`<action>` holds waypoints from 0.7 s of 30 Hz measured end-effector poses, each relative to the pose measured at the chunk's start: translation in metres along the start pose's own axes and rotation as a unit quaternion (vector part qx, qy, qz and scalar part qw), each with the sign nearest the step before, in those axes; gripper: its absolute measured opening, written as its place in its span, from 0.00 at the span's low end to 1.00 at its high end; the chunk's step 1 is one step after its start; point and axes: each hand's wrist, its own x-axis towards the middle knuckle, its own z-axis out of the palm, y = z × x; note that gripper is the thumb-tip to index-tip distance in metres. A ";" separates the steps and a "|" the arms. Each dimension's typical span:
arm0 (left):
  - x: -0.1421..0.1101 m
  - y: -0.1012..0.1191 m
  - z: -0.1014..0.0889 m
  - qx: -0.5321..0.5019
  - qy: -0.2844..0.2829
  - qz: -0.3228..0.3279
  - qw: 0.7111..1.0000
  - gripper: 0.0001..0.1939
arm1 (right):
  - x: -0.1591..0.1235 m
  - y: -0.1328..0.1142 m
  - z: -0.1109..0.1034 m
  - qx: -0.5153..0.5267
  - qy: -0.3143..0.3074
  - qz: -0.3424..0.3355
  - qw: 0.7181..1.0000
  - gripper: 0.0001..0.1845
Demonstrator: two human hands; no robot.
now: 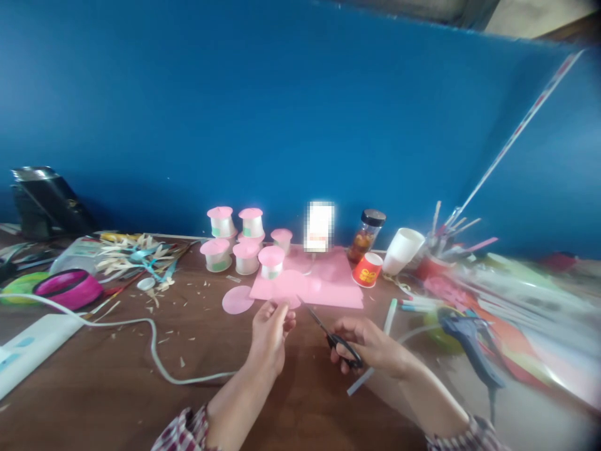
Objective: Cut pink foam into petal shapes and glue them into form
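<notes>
My left hand [272,327] is closed in a pinch at the lower edge of a round piece of pink paper [290,283]. That disc overlaps the view of a pink paper sheet [335,275] behind it. In my right hand [364,343] is a pair of black-handled scissors [321,323], its blades pointing up and left toward the disc. The blades look nearly closed. On the table left of the sheet lies another pink paper circle [237,300]. Behind my left hand stand several white paper cups with pink disc tops [246,257], some stacked two high.
A red paper cup [367,270], a lidded jar [366,235] and a white cup [402,250] stand behind. At right lies a glue gun [472,351] beside blurred craft materials. A white cable [154,351], a power strip [40,351] and a magenta tape roll [70,289] are left.
</notes>
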 end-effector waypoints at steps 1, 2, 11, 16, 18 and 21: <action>-0.001 0.000 0.001 -0.003 -0.001 -0.008 1.000 0.14 | 0.000 0.000 0.000 0.000 0.000 0.000 1.000 0.17; -0.002 0.000 0.002 -0.006 -0.005 -0.015 1.000 0.14 | 0.001 0.001 -0.001 -0.001 0.000 -0.001 1.000 0.17; -0.006 -0.001 0.002 -0.011 -0.033 -0.029 0.999 0.13 | 0.002 0.007 -0.002 -0.015 0.007 -0.007 1.000 0.14; -0.005 -0.003 0.002 -0.013 -0.029 -0.027 0.999 0.15 | 0.003 0.008 -0.003 -0.023 0.010 0.001 1.000 0.17; -0.005 -0.004 0.002 -0.012 -0.029 -0.031 0.999 0.15 | 0.003 0.008 -0.004 -0.019 0.013 0.003 1.000 0.19; -0.005 -0.004 0.002 -0.013 -0.040 -0.032 0.999 0.14 | 0.003 0.008 -0.004 -0.013 0.011 -0.002 1.000 0.19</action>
